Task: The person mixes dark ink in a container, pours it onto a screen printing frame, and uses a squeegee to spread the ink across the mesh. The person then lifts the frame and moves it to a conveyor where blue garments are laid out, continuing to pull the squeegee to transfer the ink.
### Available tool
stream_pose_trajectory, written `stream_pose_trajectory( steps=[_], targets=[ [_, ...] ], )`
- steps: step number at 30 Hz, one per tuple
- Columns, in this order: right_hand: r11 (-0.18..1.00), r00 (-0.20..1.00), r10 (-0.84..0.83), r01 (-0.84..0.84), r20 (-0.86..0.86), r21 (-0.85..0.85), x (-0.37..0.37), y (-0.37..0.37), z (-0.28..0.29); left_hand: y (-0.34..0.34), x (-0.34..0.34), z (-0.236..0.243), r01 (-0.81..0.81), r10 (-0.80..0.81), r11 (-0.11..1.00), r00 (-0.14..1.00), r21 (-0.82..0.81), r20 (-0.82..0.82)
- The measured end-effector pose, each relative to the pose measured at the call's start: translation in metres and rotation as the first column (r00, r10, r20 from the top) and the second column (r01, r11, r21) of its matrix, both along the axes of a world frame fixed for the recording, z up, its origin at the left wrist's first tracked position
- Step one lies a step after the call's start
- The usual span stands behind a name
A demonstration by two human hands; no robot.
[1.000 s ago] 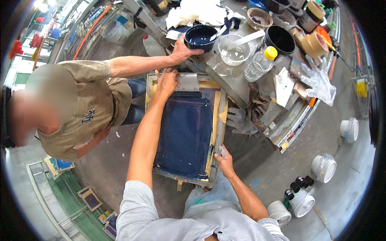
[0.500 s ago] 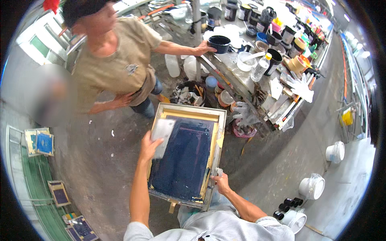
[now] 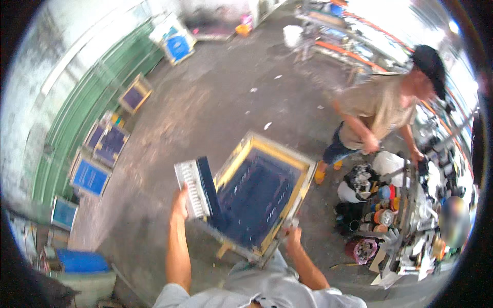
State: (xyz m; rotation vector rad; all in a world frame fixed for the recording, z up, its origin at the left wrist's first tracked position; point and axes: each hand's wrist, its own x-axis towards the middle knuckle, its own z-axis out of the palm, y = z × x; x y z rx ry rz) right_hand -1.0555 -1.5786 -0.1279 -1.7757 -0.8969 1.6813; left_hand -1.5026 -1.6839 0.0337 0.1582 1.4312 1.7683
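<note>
Holds bare left forearm [image 3: 177,256] stretched forward and nearly straight from the lower edge, with bare left hand [image 3: 179,206] clasped in a grip, thumb pointing forward and fingers mostly hidden. Angles bare right forearm [image 3: 310,268] forward and inward, with bare right hand [image 3: 294,241] curled in a grip, well apart from and slightly nearer than the left, exact finger placement too blurred to tell.

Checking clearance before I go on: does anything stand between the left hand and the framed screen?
Yes: the scraper, held in the left hand, stands between that hand and the framed screen, at the frame's left edge. Nothing else visible lies between them.
</note>
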Motion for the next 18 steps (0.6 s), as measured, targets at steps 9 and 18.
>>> stream_pose_trajectory(
  steps=[9, 18],
  targets=[
    [0.942, 0.886, 0.315, -0.247, -0.340, 0.228, -0.197, 0.244, 0.078, 0.064, -0.158, -0.003, -0.157, 0.157, 0.988, 0.988, 0.016, 0.000],
    [0.827, 0.811, 0.540, -0.463, -0.225, 0.318, -0.370, 0.532, 0.119, 0.262, -0.285, 0.011, -0.272, 0.271, 0.962, 0.961, 0.011, 0.055]
  ],
)
